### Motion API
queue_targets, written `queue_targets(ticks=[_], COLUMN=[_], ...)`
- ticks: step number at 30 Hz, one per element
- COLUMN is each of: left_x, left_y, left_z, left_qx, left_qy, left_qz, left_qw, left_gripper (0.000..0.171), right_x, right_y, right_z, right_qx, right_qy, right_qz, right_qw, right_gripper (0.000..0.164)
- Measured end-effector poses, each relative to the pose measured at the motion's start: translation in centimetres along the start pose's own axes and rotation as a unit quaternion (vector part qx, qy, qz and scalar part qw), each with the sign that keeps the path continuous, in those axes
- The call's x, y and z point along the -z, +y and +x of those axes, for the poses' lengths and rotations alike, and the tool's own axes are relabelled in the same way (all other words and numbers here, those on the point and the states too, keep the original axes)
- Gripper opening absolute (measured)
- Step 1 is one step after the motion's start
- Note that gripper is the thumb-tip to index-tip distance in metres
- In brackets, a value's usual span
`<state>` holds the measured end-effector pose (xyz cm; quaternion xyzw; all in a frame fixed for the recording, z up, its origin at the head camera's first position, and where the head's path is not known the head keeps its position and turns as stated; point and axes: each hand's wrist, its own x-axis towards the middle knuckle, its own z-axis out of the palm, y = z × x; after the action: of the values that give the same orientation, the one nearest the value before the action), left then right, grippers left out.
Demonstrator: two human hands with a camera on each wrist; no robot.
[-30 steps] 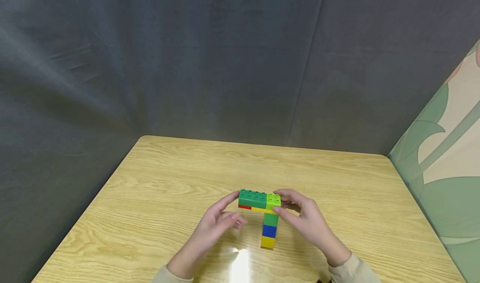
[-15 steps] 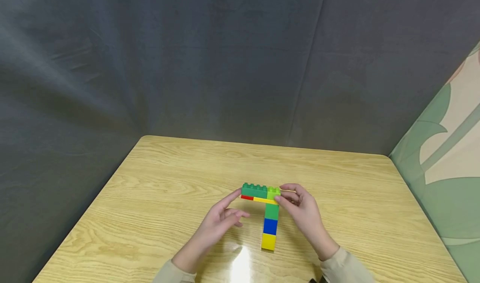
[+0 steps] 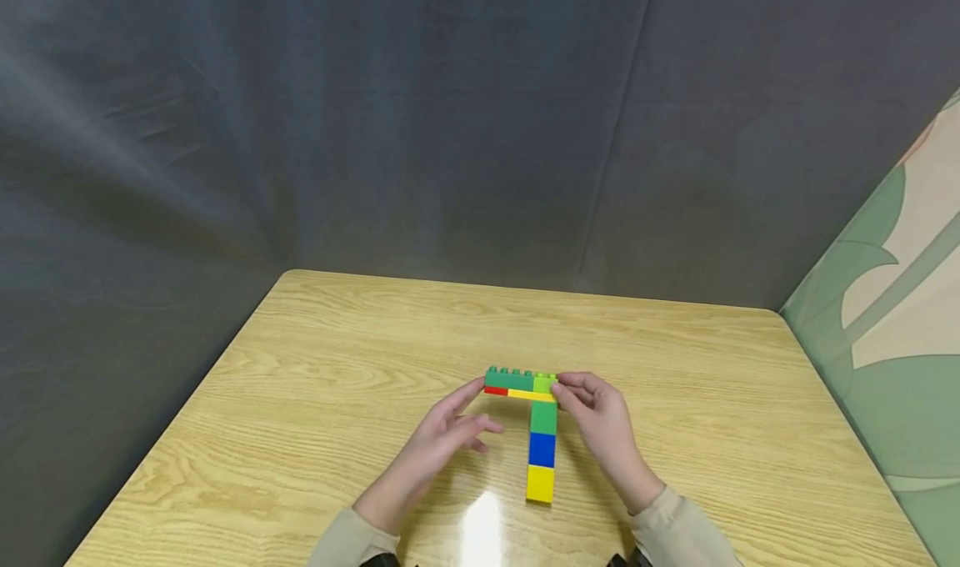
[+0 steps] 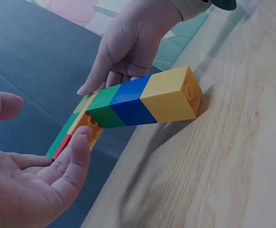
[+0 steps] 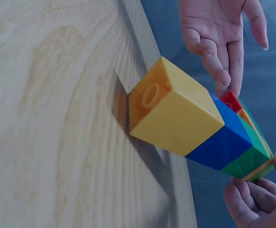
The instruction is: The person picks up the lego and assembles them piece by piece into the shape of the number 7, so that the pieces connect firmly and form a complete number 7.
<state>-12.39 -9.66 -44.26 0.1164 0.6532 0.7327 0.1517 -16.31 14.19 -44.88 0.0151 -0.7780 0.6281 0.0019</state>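
Note:
A toy building-block structure shaped like an upside-down L has a column of yellow (image 3: 540, 484), blue (image 3: 542, 449) and green (image 3: 543, 418) bricks. Its top arm has a thin yellow plate (image 3: 525, 394) and a red piece (image 3: 496, 390) under a dark green brick (image 3: 510, 379) and a lime brick (image 3: 544, 384). My right hand (image 3: 606, 421) pinches the lime end between thumb and fingers. The left hand (image 3: 438, 444) is loosely spread, a fingertip at the arm's far left end. In the right wrist view, the hollow underside of the yellow brick (image 5: 176, 116) shows, close over the table.
The wood-grain table (image 3: 337, 342) extends around both hands. Behind it and on the left hangs a dark grey cloth (image 3: 450, 133). A green-and-cream patterned panel (image 3: 900, 342) borders the right side.
The block structure has tilted, its top moving up and away in the head view, so the studs show less and the column's face more. The right hand turned with it; the left stayed alongside.

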Motion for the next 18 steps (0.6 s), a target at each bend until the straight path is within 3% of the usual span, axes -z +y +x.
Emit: queue_targets(ticks=[9,18], left_x=[0.2,0.5], left_y=[-0.9,-1.5], left_z=[0.7,1.2], left_qx=[0.037,0.057], left_qy=[0.01,0.005], left_qz=[-0.009,-0.018], left_qw=[0.9992,0.9982], left_gripper=[0.064,0.065], right_x=[-0.1,0.1], right_y=[0.6,1.0], right_z=[0.3,0.3], right_qx=[-0.017,-0.036], right_qy=[-0.027,-0.059], right_qz=[-0.024,-0.101], right_qw=[0.999,0.993], right_gripper=[0.038,0.048])
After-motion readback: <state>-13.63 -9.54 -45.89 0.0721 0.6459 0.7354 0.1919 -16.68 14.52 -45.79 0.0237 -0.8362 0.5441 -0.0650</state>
